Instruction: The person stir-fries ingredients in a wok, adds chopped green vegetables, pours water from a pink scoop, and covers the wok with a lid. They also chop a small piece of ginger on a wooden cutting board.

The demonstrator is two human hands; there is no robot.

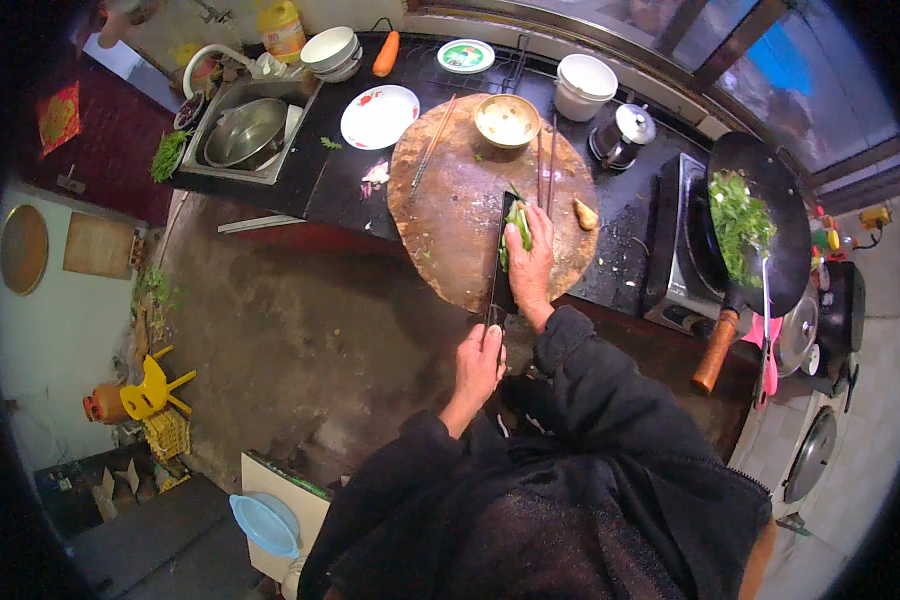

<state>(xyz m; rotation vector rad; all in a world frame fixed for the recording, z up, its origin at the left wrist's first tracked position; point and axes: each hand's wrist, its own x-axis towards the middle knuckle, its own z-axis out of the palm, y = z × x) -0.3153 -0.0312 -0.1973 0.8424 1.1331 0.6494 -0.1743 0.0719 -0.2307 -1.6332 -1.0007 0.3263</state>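
Note:
My left hand [479, 369] grips the handle of a dark-bladed kitchen knife [501, 277] near the front edge of a round wooden chopping board [450, 232]. The blade points away from me across the board. My right hand [531, 262] lies on chopped greens [515, 225] and the blade beside them; its fingers rest on the greens. At the board's back is a patterned bowl [507, 121]. One pair of chopsticks [433, 146] lies on the left and a darker pair [547, 169] on the right, near a piece of ginger [586, 214].
A wok [784, 225] with greens stands on a gas stove [679, 232] at right, its wooden handle jutting towards me. A steel pot [632, 131], white tubs [585, 84], a floral plate [379, 117], a carrot [386, 54] and a sink [274, 176] surround the board.

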